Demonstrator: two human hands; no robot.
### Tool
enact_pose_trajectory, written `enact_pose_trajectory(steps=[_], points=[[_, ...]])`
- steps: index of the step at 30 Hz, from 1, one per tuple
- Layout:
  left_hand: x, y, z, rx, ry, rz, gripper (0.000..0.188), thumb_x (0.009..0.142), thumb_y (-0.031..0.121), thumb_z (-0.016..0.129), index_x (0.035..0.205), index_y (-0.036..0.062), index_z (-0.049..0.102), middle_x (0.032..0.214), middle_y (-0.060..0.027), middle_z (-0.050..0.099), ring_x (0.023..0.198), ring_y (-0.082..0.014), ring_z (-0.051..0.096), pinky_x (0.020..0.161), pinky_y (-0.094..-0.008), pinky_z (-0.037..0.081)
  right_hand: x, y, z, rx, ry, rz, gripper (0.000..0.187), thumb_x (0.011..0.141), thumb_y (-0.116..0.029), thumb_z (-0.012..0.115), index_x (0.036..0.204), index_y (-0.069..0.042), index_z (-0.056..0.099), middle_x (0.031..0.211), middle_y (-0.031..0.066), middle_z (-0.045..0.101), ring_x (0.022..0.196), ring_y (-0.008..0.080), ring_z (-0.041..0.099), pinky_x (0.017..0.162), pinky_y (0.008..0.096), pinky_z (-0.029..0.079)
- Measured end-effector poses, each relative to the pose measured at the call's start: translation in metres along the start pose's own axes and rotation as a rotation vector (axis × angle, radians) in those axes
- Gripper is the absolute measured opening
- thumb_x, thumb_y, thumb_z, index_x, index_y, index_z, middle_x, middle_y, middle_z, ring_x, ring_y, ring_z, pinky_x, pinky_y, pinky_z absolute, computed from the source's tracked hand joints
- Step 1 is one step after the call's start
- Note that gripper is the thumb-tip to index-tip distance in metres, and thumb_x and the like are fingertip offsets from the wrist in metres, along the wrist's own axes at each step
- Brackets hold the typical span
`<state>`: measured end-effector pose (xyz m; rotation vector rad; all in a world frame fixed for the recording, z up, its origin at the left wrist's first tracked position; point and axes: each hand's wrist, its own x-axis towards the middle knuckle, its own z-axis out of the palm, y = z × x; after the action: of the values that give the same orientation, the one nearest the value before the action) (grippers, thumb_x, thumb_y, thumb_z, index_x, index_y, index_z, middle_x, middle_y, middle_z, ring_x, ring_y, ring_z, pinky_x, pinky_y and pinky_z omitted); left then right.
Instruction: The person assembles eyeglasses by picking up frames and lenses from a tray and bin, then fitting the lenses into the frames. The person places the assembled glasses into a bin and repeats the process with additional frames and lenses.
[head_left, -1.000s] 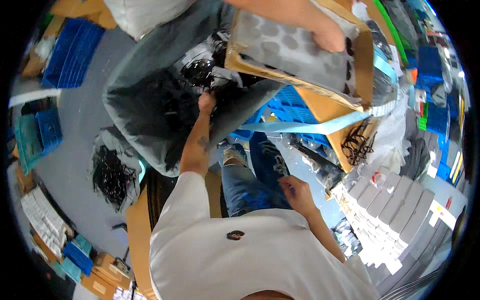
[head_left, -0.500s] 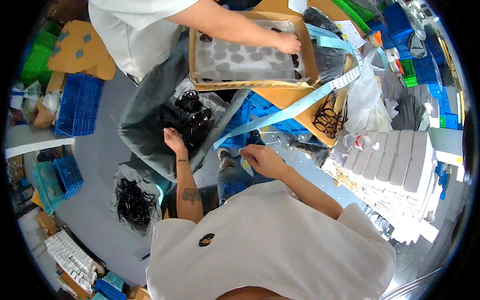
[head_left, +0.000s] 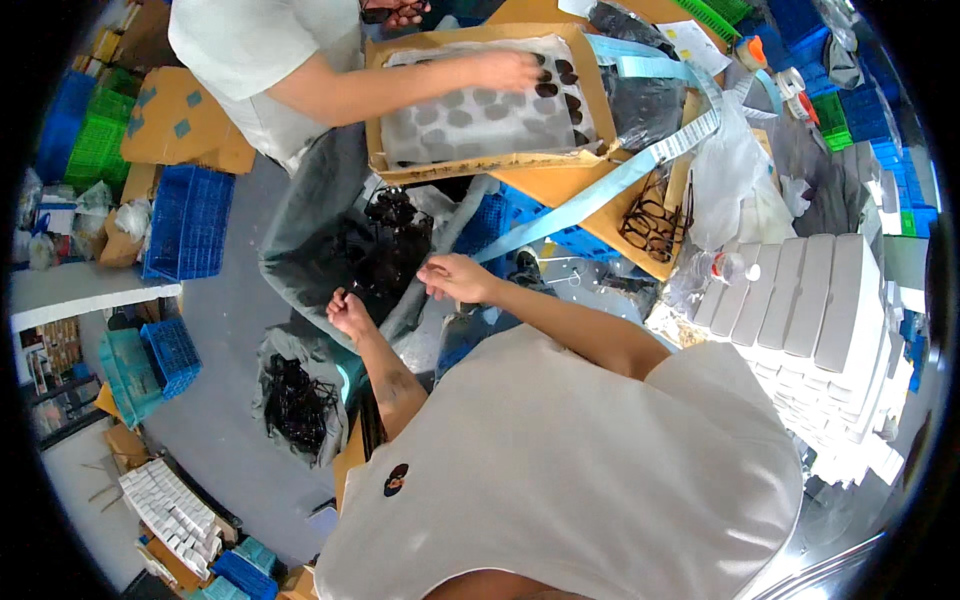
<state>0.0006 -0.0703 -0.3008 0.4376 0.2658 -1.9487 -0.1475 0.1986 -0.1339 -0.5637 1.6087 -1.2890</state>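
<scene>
Head view: the person's left hand sat at the near edge of a large dark-grey fabric sack, fingers curled in; could not tell whether it gripped anything small. The right hand was just right of it, by the sack's right edge, thumb and fingers bent close together; contents, if any, could not be made out. The glossy black eyewear pieces lay heaped inside the sack, just beyond both hands. Far side: open brown cardboard box with white tissue over dark round lenses; a co-worker in a white T-shirt had one arm across it. Right: pale-blue flat strap, black-framed glasses on cardboard, stacked long pale-grey boxes. Left, near: smaller grey bag of shiny black pieces on the floor. Far left: blue plastic crate.
</scene>
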Motion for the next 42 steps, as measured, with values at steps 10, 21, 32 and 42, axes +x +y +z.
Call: enact_pose_trajectory(steps=[10, 21, 32, 42], points=[[0.002, -0.021, 0.011, -0.091, -0.102, -0.571, 0.025, 0.098, 0.010, 0.031, 0.074, 0.0070, 0.036, 0.064, -0.0004, 0.027, 0.054, -0.0139, 0.024, 0.047, -0.0278, 0.020, -0.022, 0.035, 0.004, 0.107, 0.001, 0.060, 0.044, 0.094, -0.044, 0.054, 0.091, -0.001, 0.061, 0.077, 0.0066, 0.062, 0.070, 0.0162, 0.061, 0.061, 0.0305, 0.048], [-0.217, -0.113, 0.159, 0.636, -0.492, -0.575, 0.036, 0.101, 0.040, 0.042, 0.079, 0.0111, 0.040, 0.059, 0.0040, 0.026, 0.050, -0.0061, 0.020, 0.043, -0.0231, 0.018, 0.013, 0.010, 0.026, 0.840, -0.296, 0.323, 0.008, 0.085, -0.010, 0.060, 0.092, -0.007, 0.064, 0.090, 0.0025, 0.063, 0.080, 0.0160, 0.061, 0.072, 0.0328, 0.050], [-0.225, -0.153, 0.212, 1.688, -0.597, 0.093, 0.052, 0.102, 0.040, 0.035, 0.132, -0.0002, 0.046, 0.122, -0.0146, 0.057, 0.109, -0.0210, 0.055, 0.093, -0.0321, 0.045, -0.038, -0.091, -0.045, 0.595, -0.116, -0.060, 0.020, 0.099, -0.015, 0.047, 0.117, -0.007, 0.048, 0.096, 0.0093, 0.060, 0.080, 0.0154, 0.060, 0.069, 0.0283, 0.050], [-0.246, -0.210, 0.186, 1.701, -1.002, -0.306, 0.040, 0.101, 0.029, 0.046, 0.129, -0.0008, 0.048, 0.126, -0.0124, 0.057, 0.105, -0.0158, 0.057, 0.086, -0.0277, 0.048, -0.059, -0.074, -0.094, 0.181, 0.067, -0.324, 0.025, 0.093, 0.003, 0.045, 0.117, 0.000, 0.053, 0.100, 0.0071, 0.062, 0.085, 0.0154, 0.060, 0.075, 0.0318, 0.053]])
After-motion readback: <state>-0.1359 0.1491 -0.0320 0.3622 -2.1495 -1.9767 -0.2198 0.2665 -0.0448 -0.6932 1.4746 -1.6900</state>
